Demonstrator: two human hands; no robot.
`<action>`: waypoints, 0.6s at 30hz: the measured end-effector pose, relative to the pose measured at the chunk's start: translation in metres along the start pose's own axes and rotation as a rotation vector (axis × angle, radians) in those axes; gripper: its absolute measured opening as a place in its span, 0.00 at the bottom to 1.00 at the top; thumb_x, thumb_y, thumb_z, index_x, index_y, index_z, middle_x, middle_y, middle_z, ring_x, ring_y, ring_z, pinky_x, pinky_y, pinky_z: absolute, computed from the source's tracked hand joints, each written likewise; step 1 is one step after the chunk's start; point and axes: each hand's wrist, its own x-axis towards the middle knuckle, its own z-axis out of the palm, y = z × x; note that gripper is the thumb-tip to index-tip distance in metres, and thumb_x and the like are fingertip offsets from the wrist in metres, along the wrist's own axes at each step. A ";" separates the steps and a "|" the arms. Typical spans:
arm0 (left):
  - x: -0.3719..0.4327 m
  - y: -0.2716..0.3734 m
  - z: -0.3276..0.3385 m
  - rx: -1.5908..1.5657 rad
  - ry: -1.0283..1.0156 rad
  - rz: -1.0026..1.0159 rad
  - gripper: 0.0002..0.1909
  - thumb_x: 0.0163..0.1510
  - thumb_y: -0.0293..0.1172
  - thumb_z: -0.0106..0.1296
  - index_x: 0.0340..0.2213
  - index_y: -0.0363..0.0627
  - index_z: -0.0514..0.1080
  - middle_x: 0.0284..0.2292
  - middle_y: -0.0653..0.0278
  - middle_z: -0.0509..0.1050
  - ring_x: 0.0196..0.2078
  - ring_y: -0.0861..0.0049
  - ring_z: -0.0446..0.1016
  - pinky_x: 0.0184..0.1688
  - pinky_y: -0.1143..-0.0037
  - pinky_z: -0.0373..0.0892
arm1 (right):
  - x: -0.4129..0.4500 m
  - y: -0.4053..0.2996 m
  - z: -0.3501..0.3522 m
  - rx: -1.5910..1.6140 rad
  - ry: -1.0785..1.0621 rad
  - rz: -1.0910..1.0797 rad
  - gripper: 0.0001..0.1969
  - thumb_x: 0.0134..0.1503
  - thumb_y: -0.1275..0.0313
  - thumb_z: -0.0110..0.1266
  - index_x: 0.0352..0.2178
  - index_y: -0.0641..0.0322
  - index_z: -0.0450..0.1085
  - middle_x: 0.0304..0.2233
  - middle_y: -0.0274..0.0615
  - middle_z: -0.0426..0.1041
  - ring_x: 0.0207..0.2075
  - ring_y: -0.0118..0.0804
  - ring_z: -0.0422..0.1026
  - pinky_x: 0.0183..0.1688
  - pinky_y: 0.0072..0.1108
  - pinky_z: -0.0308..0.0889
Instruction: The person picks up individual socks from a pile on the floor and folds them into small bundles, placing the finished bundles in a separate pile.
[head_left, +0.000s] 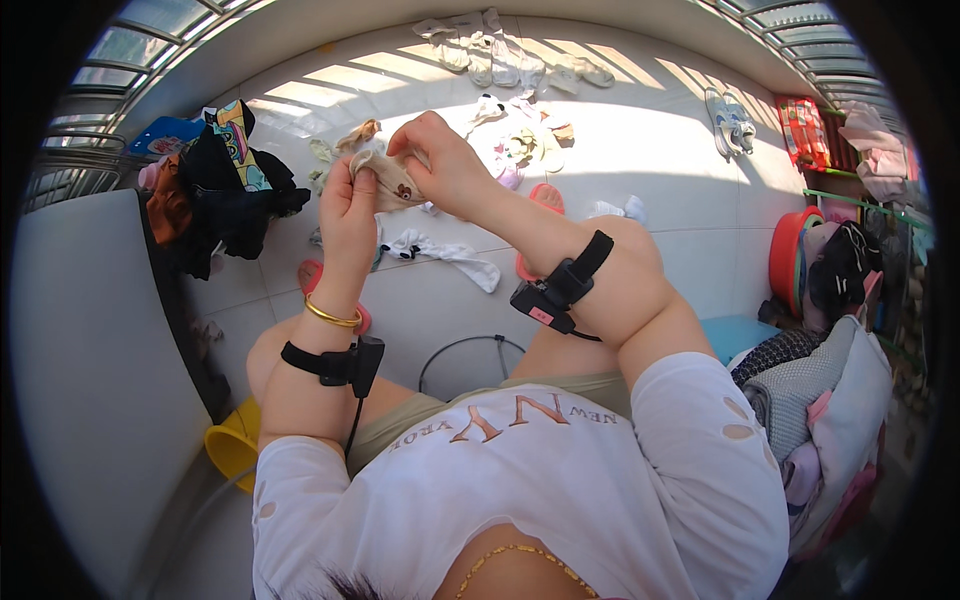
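Between my two hands is a beige sock (390, 182) with a small brown bear face on it. My left hand (351, 196) pinches its upper end, thumb on top. My right hand (435, 161) has its fingers bent at the sock's other edge; the fingertips are partly hidden. Below the hands, white socks with black spots (450, 255) lie on the tiled floor. Beyond them is a loose heap of small light-coloured socks (525, 142), with a tan one (360, 133) near my left hand. Farther off, several pale socks (487, 56) lie side by side.
Dark clothes (232, 195) hang at the left beside a white cabinet (90, 300). A yellow bucket (232, 442) stands low left. White shoes (729, 124), a red basin (786, 255) and piled laundry (817, 390) are on the right. A thin grey hose (450, 349) curves before my lap.
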 end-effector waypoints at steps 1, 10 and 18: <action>0.000 -0.001 -0.002 0.007 0.012 0.001 0.08 0.58 0.30 0.38 0.34 0.38 0.64 0.29 0.70 0.68 0.30 0.91 0.64 0.33 0.87 0.62 | 0.001 -0.002 0.003 0.094 -0.062 -0.009 0.13 0.45 0.77 0.44 0.35 0.61 0.65 0.33 0.43 0.61 0.34 0.40 0.65 0.39 0.21 0.61; 0.016 -0.003 -0.021 0.177 0.126 -0.040 0.08 0.54 0.29 0.44 0.30 0.36 0.67 0.25 0.68 0.69 0.27 0.87 0.65 0.29 0.84 0.63 | -0.010 -0.017 0.007 0.075 -0.258 -0.055 0.18 0.43 0.66 0.56 0.34 0.66 0.65 0.31 0.43 0.60 0.33 0.38 0.64 0.35 0.23 0.62; -0.001 0.012 -0.011 -0.017 0.011 -0.341 0.22 0.51 0.40 0.51 0.42 0.40 0.59 0.36 0.63 0.68 0.38 0.83 0.68 0.40 0.83 0.64 | -0.003 0.000 0.017 0.390 0.016 0.011 0.11 0.48 0.75 0.53 0.34 0.67 0.66 0.36 0.38 0.63 0.32 0.26 0.65 0.33 0.17 0.62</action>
